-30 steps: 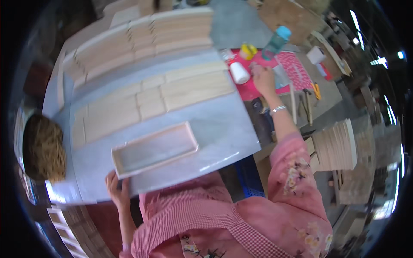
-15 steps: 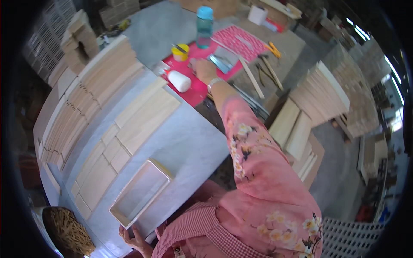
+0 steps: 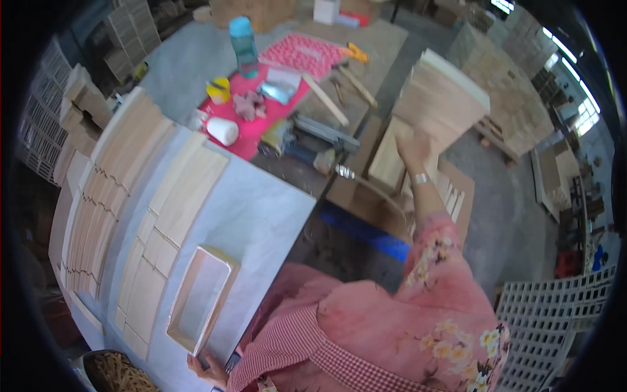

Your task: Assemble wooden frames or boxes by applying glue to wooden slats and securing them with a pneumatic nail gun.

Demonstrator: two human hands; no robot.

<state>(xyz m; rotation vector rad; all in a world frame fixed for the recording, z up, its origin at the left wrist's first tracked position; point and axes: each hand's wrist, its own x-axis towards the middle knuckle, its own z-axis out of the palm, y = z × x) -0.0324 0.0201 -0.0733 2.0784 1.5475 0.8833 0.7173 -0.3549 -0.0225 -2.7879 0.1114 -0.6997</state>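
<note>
A shallow rectangular wooden frame [image 3: 225, 297] lies on the pale grey tabletop [image 3: 264, 212]. My left hand [image 3: 209, 371] is at its near end, with thumb and fingers on either side of the corner. My right arm reaches out to the right. There my right hand [image 3: 415, 153] is over light wooden boards [image 3: 388, 157], close to a tall stack of thin wooden panels [image 3: 441, 98]. Its fingers point away from me and are blurred, so I cannot see whether they grip a piece.
Flat wooden pieces [image 3: 157, 251] and a long row of stacked slats [image 3: 108, 215] lie left of the frame. A pink mat [image 3: 245, 140] holds a white bottle [image 3: 222, 131], a crumpled pink cloth [image 3: 249, 106] and a yellow tub [image 3: 219, 90]. A power tool [image 3: 294, 151] lies beside it.
My right hand has left the pink mat and moved right to the wooden boards, uncovering the pink cloth. The view has turned rightward. My left hand stays at the frame's near corner.
</note>
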